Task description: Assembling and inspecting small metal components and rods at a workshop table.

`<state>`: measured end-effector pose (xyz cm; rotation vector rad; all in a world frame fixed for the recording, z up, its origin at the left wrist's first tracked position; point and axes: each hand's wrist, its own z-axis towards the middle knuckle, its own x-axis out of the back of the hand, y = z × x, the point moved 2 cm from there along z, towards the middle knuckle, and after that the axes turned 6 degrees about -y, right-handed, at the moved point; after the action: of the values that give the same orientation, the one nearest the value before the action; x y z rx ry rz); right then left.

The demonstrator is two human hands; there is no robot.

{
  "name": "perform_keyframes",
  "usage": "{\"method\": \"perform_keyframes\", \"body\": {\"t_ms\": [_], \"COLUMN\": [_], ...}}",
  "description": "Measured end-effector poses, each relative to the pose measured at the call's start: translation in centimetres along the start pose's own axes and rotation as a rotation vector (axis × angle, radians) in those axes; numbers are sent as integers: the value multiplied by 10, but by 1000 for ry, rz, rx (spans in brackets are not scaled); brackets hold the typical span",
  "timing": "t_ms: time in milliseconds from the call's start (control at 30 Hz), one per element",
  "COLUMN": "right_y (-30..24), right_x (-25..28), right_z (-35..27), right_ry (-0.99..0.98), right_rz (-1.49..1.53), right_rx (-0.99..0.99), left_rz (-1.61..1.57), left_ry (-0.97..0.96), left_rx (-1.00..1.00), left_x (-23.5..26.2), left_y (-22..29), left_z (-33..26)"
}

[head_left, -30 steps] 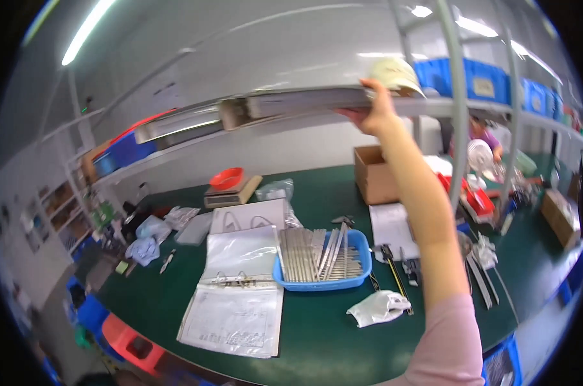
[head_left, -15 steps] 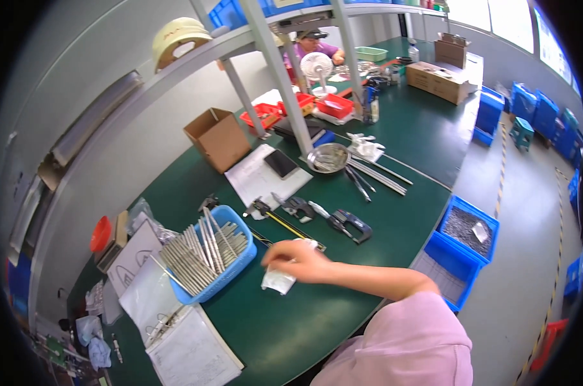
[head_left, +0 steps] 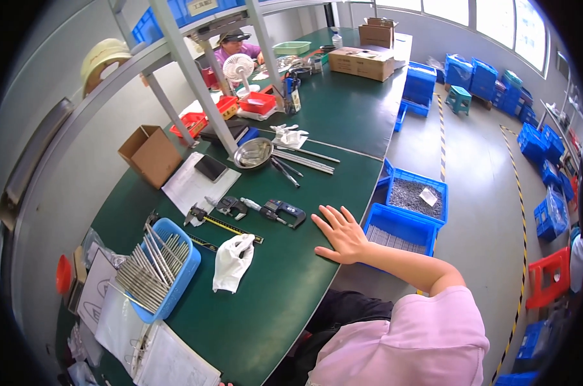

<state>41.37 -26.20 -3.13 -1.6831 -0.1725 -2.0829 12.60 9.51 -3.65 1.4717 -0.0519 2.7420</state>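
Note:
My right hand [head_left: 343, 235] lies flat, palm down, with the fingers spread on the front edge of the green table [head_left: 343, 128]. It holds nothing. A dark digital caliper [head_left: 282, 211] lies just left of the fingertips. Further left are a white glove [head_left: 232, 260], crumpled on the table, and a long ruler-like gauge [head_left: 230, 226]. A blue tray [head_left: 187, 275] full of thin metal rods sits at the left. My pink sleeve fills the lower right. My left hand is out of sight.
A cardboard box [head_left: 148, 154], papers [head_left: 191, 186], a metal bowl [head_left: 253, 153] and long rods lie further along the table. Shelf posts [head_left: 195, 71] rise from it. Blue crates [head_left: 410, 202] with metal parts stand on the floor at the right. Another person [head_left: 235, 45] sits behind a small fan at the far end.
My right hand came down from the upper shelf to the table, passed by the white glove, and now rests flat at the table's edge. The view has swung right.

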Motion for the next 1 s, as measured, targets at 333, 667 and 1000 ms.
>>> {"method": "perform_keyframes", "body": {"t_ms": [333,667,1000], "right_y": [-10,59,141], "right_x": [-4,19,27], "right_z": [-3,45,95], "right_ry": [-80,257,220], "right_rz": [-33,376,204], "right_rx": [-58,26,-340], "left_rz": [104,112,109], "left_ry": [63,-20,-10], "left_rx": [236,604,523], "left_x": [0,-9,-29], "left_y": [7,7,45], "left_z": [4,-6,46]}}
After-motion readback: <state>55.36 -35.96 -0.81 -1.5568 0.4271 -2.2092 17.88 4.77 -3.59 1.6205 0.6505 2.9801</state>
